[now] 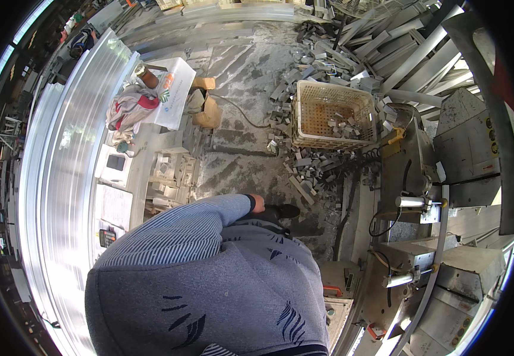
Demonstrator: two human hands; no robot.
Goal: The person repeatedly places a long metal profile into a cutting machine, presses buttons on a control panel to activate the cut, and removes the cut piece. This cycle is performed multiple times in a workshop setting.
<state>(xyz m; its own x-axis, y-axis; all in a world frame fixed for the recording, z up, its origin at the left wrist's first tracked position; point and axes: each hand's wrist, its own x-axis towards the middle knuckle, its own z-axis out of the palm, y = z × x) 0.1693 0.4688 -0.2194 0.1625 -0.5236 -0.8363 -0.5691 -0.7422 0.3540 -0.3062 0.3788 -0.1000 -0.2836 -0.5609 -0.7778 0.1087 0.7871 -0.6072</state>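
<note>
Workshop floor seen over our own shoulder.
Our left hand (258, 203) shows only at the cuff, near centre; we cannot tell how its fingers are set. Metal offcuts (304, 169) lie at one o'clock, a plastic basket (334, 113) farther beyond.

Floor: dusty concrete (239, 65), sunlit | long aluminium profiles (61, 148) stacked left; metal offcuts (310, 166) strewn; plastic crate (334, 115)

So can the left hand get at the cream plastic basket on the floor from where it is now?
Probably not: the left hand sits close against the body, and the cream plastic basket lies well ahead across the scrap-littered concrete floor.
</note>
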